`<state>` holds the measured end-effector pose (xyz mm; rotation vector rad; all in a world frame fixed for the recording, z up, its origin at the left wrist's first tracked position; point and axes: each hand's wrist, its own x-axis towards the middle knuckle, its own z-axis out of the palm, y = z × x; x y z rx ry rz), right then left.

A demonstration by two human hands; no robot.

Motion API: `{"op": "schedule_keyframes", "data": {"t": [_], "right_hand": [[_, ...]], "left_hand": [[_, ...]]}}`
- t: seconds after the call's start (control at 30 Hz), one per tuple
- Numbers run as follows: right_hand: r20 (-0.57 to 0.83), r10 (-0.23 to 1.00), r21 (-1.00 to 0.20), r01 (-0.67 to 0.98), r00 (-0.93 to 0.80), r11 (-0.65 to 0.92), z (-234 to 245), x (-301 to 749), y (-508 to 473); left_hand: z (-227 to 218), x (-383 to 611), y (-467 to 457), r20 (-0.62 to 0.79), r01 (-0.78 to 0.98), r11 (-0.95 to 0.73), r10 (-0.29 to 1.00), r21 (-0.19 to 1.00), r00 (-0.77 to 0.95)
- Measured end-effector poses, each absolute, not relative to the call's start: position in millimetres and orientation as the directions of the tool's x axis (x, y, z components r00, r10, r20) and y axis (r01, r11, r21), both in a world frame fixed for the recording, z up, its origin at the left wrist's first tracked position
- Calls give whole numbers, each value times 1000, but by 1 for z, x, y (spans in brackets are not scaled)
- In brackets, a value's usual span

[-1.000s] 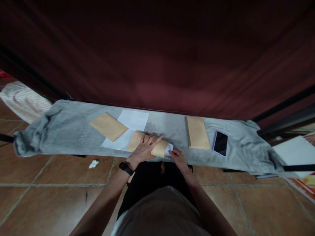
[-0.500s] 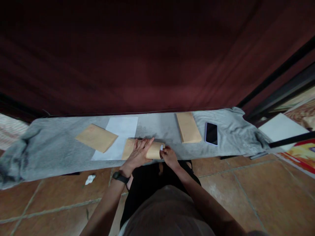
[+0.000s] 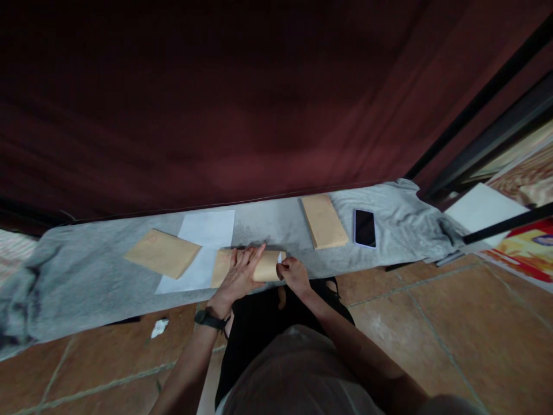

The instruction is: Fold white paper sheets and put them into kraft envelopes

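Note:
A brown paper envelope [image 3: 266, 270] lies near the front edge of the cloth-covered surface, its right end gaping. My left hand [image 3: 241, 274] is spread flat over its middle, pressing it down. At the gaping end my right hand [image 3: 294, 273] is closed, fingers pinched round a bit of white paper [image 3: 280, 257] that shows in the mouth; how far the paper reaches inside is hidden. Under the envelope's left part lies a white sheet [image 3: 209, 227]. Another brown envelope [image 3: 163, 253] rests across that sheet, further left.
Right of my hands a stack of brown envelopes [image 3: 325, 222] lies beside a phone [image 3: 365, 228]. Grey cloth [image 3: 86, 276] covers the narrow surface, with a dark red panel [image 3: 259, 127] behind it. A crumpled white scrap [image 3: 159, 328] is on the tiled floor [image 3: 389, 323].
The view has tilted slightly, so everything sits at a new angle. Both hands keep nearly the same places on the envelope, the right one still at its open end.

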<state>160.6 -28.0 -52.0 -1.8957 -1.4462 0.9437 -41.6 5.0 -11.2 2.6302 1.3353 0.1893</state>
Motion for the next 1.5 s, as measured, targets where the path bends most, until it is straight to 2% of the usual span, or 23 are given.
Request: {"op": "schedule_keyframes", "data": {"t": [0.33,0.63,1.0,1.1,1.23,1.4,1.5], "right_hand": [[-168,950,-779,556,263,-291,-53,160,-28],[-133,951,-803,533,279,-268,-56,163,-30],[-140,931,-846,448,337,-289,-55,164,-31],[-146,915,-890,354,377,-288,-58,164,-31],[-241,896,-954,81,374,-290,-63,167,-26],[-361,893,-932,-123,270,-340,-69,169,-21],[-392,879,-914,-227,272,-337,-71,168,-20]], "left_hand": [[-11,-38,6,42,781,-592,801,197,597],[-9,-33,6,32,784,-588,804,199,594],[-8,-33,6,45,766,-614,785,187,618],[-6,-32,6,38,766,-617,783,180,621],[-4,-31,7,27,770,-612,785,182,618],[-4,-33,9,61,757,-623,778,197,625],[-9,-35,6,154,804,-539,842,251,517]]}}
